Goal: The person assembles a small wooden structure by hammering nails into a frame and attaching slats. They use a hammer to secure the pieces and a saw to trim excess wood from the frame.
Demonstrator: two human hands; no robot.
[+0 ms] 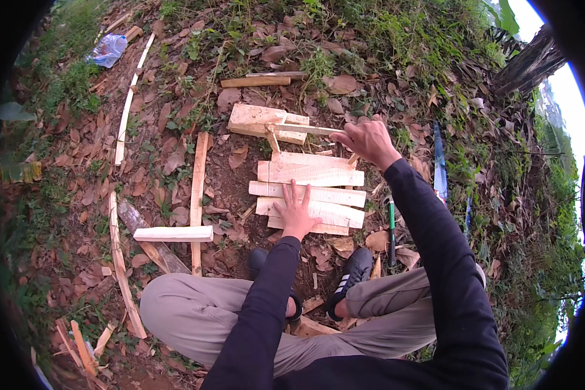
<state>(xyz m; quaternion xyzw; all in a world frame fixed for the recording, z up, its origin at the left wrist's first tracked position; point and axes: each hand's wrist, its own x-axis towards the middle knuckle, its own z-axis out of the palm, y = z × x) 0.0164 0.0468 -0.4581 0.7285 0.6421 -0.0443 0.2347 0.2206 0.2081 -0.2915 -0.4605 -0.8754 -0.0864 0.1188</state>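
Several pale wooden boards lie side by side on the leafy ground in front of my knees. My left hand lies flat, fingers spread, on the nearest boards. My right hand is raised beyond the boards' far right corner, closed around a thin wooden strip that runs left across a thicker block. I am squatting, with black shoes just behind the boards.
A long batten and a short block lie to the left. Thin curved strips edge the far left. A blue-bladed saw and a green-handled tool rest on the right. A plastic bag lies top left.
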